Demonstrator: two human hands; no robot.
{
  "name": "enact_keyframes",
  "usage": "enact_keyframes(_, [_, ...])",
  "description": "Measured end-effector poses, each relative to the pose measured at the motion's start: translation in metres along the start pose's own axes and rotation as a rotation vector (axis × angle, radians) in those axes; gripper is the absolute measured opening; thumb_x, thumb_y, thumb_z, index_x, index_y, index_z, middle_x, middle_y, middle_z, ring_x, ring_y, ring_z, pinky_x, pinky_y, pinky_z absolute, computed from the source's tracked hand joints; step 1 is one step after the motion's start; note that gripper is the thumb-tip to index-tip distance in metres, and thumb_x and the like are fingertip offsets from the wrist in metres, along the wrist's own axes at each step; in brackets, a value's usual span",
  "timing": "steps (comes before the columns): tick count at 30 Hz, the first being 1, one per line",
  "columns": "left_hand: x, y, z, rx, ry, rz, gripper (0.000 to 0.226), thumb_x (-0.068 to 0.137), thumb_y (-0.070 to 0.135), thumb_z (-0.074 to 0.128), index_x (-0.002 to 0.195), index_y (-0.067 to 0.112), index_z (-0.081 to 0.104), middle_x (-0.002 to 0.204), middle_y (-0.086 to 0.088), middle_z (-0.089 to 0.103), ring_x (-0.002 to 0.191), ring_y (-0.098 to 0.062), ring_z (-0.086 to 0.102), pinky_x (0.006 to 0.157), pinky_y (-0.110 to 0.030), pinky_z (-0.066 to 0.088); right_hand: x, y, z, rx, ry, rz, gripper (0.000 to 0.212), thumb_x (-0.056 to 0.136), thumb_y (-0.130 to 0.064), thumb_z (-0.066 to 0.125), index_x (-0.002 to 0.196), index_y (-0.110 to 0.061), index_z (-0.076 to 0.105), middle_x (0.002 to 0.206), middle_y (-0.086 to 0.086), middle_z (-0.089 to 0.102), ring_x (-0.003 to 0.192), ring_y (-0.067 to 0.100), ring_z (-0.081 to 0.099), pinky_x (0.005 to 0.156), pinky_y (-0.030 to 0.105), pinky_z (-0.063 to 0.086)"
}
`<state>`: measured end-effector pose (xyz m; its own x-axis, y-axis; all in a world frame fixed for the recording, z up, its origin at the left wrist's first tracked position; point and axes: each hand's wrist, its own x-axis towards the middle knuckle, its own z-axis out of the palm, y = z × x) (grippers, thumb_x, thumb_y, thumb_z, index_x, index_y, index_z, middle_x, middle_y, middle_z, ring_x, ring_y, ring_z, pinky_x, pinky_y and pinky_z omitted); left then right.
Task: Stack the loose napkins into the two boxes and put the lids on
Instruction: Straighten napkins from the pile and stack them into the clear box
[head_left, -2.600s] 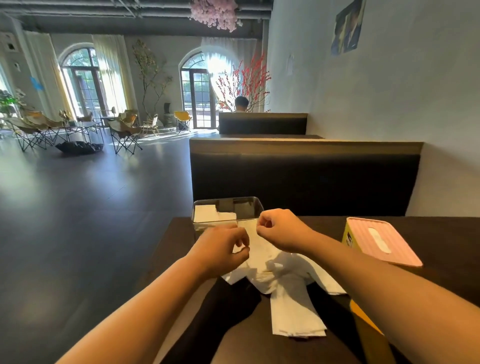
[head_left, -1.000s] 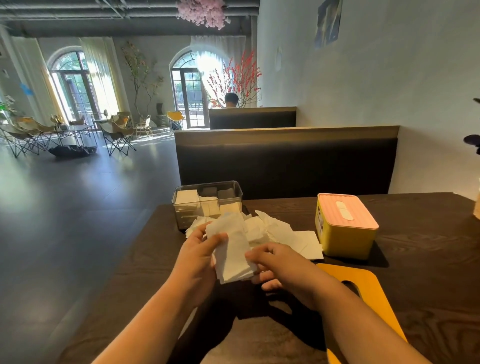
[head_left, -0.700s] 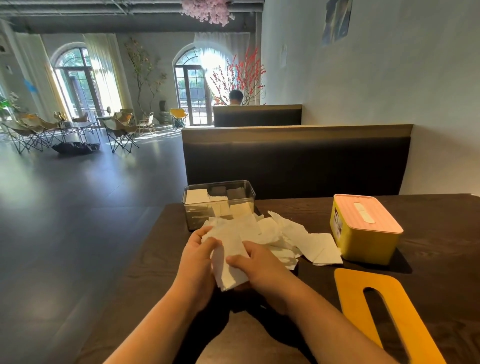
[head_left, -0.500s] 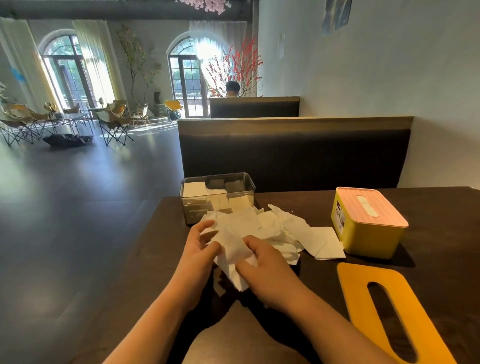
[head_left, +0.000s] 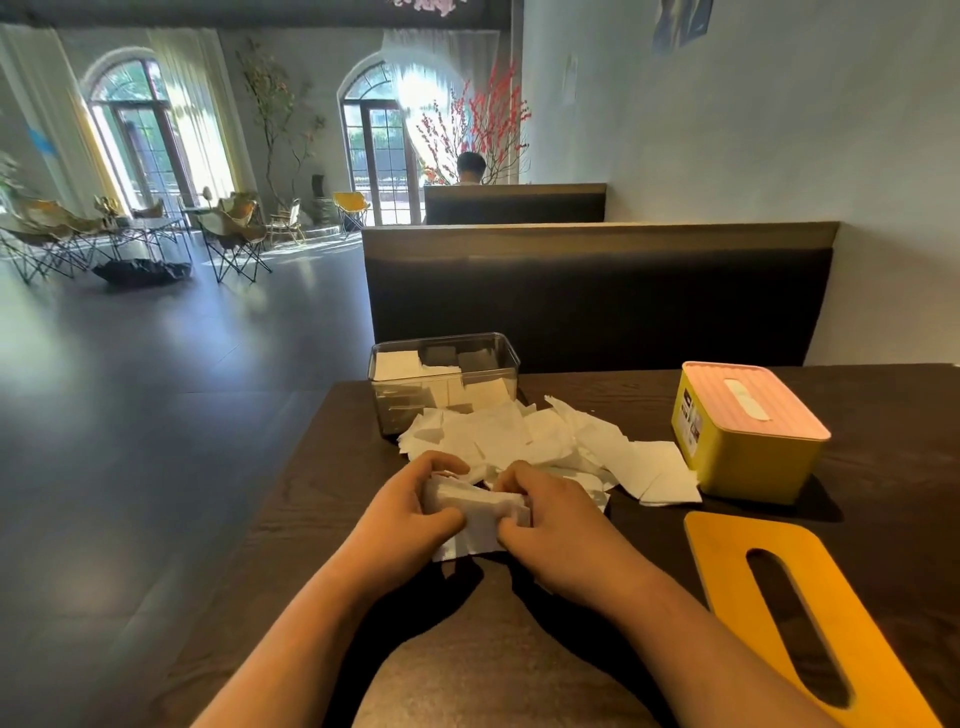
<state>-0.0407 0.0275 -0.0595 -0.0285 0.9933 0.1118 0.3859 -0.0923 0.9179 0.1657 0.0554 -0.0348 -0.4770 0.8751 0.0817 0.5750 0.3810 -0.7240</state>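
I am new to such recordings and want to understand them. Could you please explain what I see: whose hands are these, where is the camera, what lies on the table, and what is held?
There is no machine here: a person works with two bare hands. The camera sits on the person's head and looks forward and down, so both forearms enter from the bottom edge. On the dark table stand a clear box, open, with some napkins inside, and a yellow box closed by a pink lid. Between them lies a pile of loose napkins. A flat yellow lid with a slot lies near the right arm. The left hand and right hand together hold a small stack of napkins.
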Motion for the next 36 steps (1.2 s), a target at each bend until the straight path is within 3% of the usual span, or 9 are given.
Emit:
enact_keyframes(5, [0.000,0.001,0.008,-0.206,0.089,-0.012,0.056,0.094,-0.003,0.062,0.130,0.039,0.056,0.124,0.001,0.065,0.108,-0.015,0.070,0.086,-0.033,0.063,0.003,0.003,0.015,0.152,0.076,0.046,0.030,0.093,-0.016,0.061,0.114,-0.037,0.061,0.115,-0.011,0.064,0.103,0.006,0.061,0.092,0.034,0.056])
enact_keyframes(8, [-0.001,0.002,0.017,-0.306,0.098,-0.014,0.062,0.091,-0.012,0.057,0.130,0.035,0.058,0.126,-0.003,0.065,0.107,-0.017,0.071,0.087,-0.038,0.063,0.001,0.005,0.029,0.267,0.052,0.061,0.038,0.091,-0.012,0.061,0.112,-0.042,0.055,0.114,-0.011,0.063,0.099,0.004,0.063,0.081,0.021,0.055])
enact_keyframes(10, [-0.003,0.002,0.020,-0.245,0.126,0.038,0.065,0.090,-0.012,0.057,0.127,0.041,0.058,0.126,0.000,0.064,0.108,-0.015,0.070,0.090,-0.039,0.063,0.001,0.005,0.034,0.301,0.067,0.036,0.040,0.092,-0.005,0.056,0.112,-0.040,0.057,0.112,-0.007,0.065,0.093,0.008,0.065,0.071,0.018,0.053])
enact_keyframes(14, [-0.005,0.006,0.017,-0.127,0.143,0.115,0.064,0.092,-0.007,0.060,0.129,0.045,0.054,0.128,0.007,0.058,0.103,-0.001,0.065,0.078,-0.021,0.057,0.007,0.008,0.037,0.341,0.183,0.012,0.037,0.091,-0.004,0.054,0.106,-0.037,0.061,0.110,-0.005,0.065,0.100,0.015,0.064,0.079,0.031,0.057])
enact_keyframes(18, [-0.003,0.000,0.016,0.067,0.107,0.091,0.055,0.089,0.008,0.065,0.128,0.045,0.057,0.134,0.017,0.058,0.122,-0.001,0.057,0.096,-0.018,0.053,0.006,0.011,0.034,0.263,0.111,0.015,0.035,0.087,-0.009,0.060,0.106,-0.038,0.054,0.116,-0.009,0.058,0.100,0.003,0.058,0.073,0.014,0.047])
enact_keyframes(20, [-0.003,0.000,0.018,0.142,0.107,0.045,0.049,0.088,0.012,0.067,0.128,0.040,0.059,0.131,0.015,0.059,0.116,-0.006,0.061,0.096,-0.026,0.056,0.007,0.013,0.033,0.250,0.098,0.019,0.036,0.087,-0.005,0.057,0.103,-0.038,0.054,0.111,-0.009,0.058,0.093,0.002,0.057,0.067,0.012,0.044])
enact_keyframes(25, [-0.003,0.001,0.016,0.117,0.133,0.000,0.036,0.089,0.013,0.070,0.111,0.039,0.060,0.110,0.004,0.068,0.089,-0.017,0.069,0.068,-0.024,0.056,0.008,0.013,0.031,0.269,0.137,0.029,0.035,0.090,-0.002,0.053,0.097,-0.036,0.056,0.104,-0.008,0.061,0.088,0.005,0.056,0.066,0.013,0.044])
enact_keyframes(34, [-0.004,0.008,0.008,0.109,0.109,-0.006,0.015,0.087,0.017,0.078,0.097,0.023,0.068,0.087,-0.001,0.073,0.075,-0.014,0.071,0.066,-0.027,0.061,0.005,0.012,0.026,0.350,0.170,0.050,0.041,0.094,0.000,0.052,0.109,-0.038,0.056,0.100,-0.002,0.066,0.082,0.009,0.063,0.066,0.029,0.055])
enact_keyframes(36, [-0.002,0.010,0.003,0.017,0.049,-0.017,0.018,0.087,0.027,0.082,0.095,0.017,0.070,0.087,-0.003,0.074,0.075,-0.015,0.069,0.071,-0.029,0.059,0.004,0.011,0.021,0.407,0.205,0.042,0.049,0.097,0.000,0.053,0.120,-0.043,0.052,0.103,0.000,0.063,0.087,0.010,0.064,0.065,0.021,0.056])
